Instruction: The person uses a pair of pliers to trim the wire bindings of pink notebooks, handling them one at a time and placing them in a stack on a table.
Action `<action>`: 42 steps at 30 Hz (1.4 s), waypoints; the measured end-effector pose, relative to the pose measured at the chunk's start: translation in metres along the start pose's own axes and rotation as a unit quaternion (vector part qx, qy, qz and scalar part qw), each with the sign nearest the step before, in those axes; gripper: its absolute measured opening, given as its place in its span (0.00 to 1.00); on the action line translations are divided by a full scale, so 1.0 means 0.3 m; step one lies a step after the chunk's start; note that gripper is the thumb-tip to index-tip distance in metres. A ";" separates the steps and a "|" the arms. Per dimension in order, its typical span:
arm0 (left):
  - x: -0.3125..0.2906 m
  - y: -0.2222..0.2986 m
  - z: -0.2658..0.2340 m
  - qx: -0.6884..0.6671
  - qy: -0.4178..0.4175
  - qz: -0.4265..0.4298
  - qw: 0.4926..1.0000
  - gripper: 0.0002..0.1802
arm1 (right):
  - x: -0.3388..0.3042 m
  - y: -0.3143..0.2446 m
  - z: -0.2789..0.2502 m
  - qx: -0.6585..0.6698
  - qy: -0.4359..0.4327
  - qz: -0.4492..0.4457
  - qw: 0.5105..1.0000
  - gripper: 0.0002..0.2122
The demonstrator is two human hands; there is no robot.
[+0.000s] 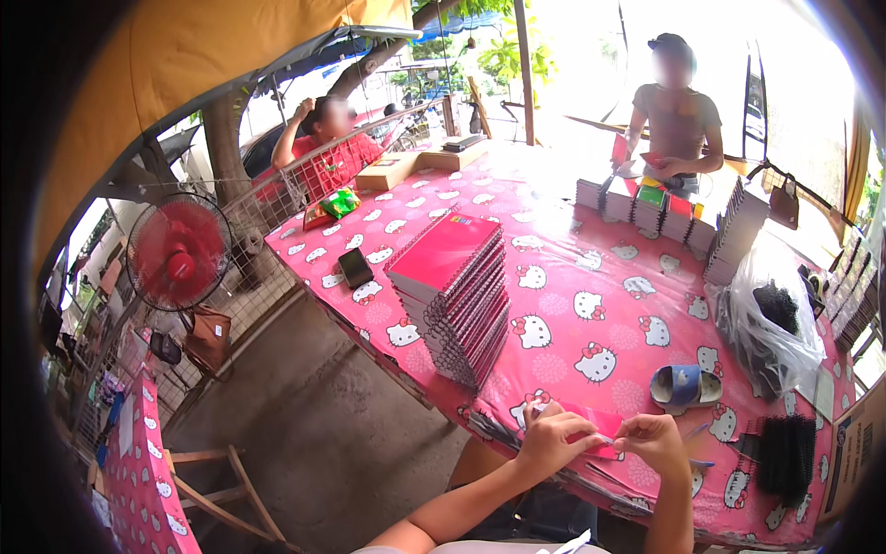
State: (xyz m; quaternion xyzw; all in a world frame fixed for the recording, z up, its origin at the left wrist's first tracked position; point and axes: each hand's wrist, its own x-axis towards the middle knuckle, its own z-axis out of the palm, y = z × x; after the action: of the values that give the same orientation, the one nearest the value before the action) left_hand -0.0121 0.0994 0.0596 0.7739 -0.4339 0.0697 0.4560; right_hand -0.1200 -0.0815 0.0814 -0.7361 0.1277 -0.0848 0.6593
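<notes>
At the near edge of the table, my left hand (558, 436) and my right hand (652, 443) are closed on a bright pink-red notebook cover (602, 420). The left fingers pinch its left and lower part; the right thumb and fingertips pinch its right edge. Whether a binding coil or pages lie under my fingers is hidden. Beyond my left hand rises a tall stack of spiral notebooks (461, 300) with a pink-red one on top. A blue slipper (685, 386) lies just past my right hand, and thin blue pens (700, 463) lie beside that hand.
Black binding coils (786, 454) lie at the right, below a clear plastic bag (771, 323) holding more. Notebook stacks (651, 208) stand before a person (674, 120) holding red pieces. Another person (337, 148) sits far left near a phone (354, 268). A red fan (180, 254) stands left.
</notes>
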 end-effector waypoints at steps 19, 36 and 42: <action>-0.010 0.014 0.018 0.049 0.034 0.005 0.998 0.12 | -0.054 -0.026 0.092 -0.282 0.122 -0.175 0.935 0.10; -0.008 -0.002 0.018 0.074 0.015 0.019 0.997 0.09 | -0.042 -0.029 0.138 -0.371 0.170 -0.219 0.886 0.09; -0.012 -0.014 0.021 0.081 0.016 0.018 0.996 0.08 | -0.035 -0.031 0.173 -0.351 0.193 -0.197 0.895 0.08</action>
State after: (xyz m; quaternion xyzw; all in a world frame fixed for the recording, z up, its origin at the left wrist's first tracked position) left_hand -0.0132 0.0977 0.0515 0.7993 -0.4332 0.1254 0.3971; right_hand -0.1140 -0.0282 0.0852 -0.8988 0.1265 -0.3034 0.2899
